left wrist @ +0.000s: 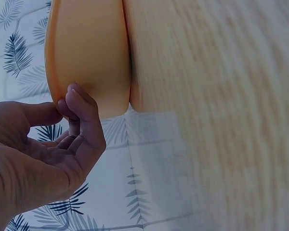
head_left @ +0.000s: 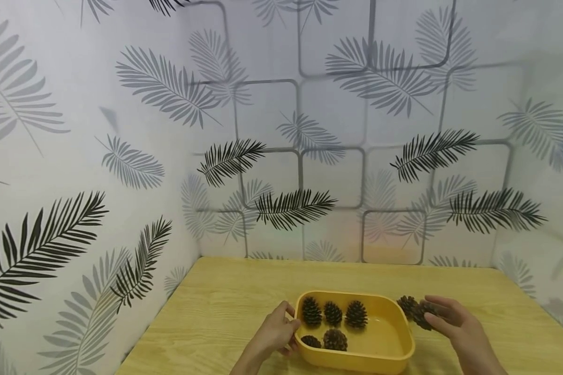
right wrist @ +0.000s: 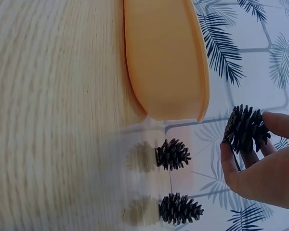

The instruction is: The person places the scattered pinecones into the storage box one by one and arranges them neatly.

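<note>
From the head camera, a pale wooden table stands in a corner of walls papered with grey and black palm leaves; no writing or label shows anywhere. A yellow plastic tub sits near the front of the table with five pine cones inside it, three in a far row and two nearer. The left hand grips the tub's left rim, fingers curled over the edge. The right hand, just right of the tub, pinches a held pine cone between thumb and fingertips, above the table. Another loose cone lies on the table just behind it, close to the tub's right side. From the left wrist camera, the left hand is seen from below with its fingers bent against the tub's smooth yellow outer wall, the wood grain beside it blurred. From the right wrist camera, the right hand holds the pine cone lightly at its fingertips, the hand only partly closed. Two more cones stand on the table surface near the tub's rounded end, one beyond the other, each apart from the tub.
</note>
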{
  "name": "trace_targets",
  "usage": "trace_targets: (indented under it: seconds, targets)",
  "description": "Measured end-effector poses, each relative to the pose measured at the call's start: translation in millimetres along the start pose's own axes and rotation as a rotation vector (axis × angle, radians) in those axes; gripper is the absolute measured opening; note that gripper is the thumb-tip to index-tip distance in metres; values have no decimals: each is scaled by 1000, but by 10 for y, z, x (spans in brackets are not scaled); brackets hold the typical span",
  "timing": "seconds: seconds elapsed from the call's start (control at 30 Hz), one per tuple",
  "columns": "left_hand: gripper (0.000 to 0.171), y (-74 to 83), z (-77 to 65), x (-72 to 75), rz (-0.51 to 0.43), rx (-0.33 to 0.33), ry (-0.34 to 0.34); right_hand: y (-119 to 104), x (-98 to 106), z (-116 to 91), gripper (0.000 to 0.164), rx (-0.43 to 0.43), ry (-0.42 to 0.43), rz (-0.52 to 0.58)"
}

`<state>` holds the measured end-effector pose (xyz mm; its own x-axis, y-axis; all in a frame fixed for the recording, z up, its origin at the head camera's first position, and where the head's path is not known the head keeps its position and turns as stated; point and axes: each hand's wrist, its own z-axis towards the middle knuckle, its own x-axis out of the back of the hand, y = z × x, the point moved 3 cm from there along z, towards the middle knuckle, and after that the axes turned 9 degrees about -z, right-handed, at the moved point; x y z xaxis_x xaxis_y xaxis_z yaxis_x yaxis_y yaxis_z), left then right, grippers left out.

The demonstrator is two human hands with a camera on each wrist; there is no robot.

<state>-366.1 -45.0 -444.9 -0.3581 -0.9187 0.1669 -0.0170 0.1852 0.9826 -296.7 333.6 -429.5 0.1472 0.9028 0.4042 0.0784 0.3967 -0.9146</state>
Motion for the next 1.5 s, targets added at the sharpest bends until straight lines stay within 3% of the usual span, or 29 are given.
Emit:
trace_targets:
  seconds: [0.33, 0.57, 0.97, 1.23, 1.5]
  targets:
    - [15, -2, 4, 10, -8, -4, -1, -109, -115, 10, 62, 44, -2, 19]
    - [15, -5, 0, 5, -4, -9, -1, -194, -193, 0, 42, 84, 16, 32]
    - [15, -20, 1, 5, -17, -5, -4, -270, -301, -5, 40, 97, 11, 59]
    - [15, -49, -13, -5, -20, -3, -12, -258, -389, -19, 46, 54, -33, 118]
    - [15, -16, -1, 24, 0, -21, -15, -293, -456, -20, 47, 71, -25, 82]
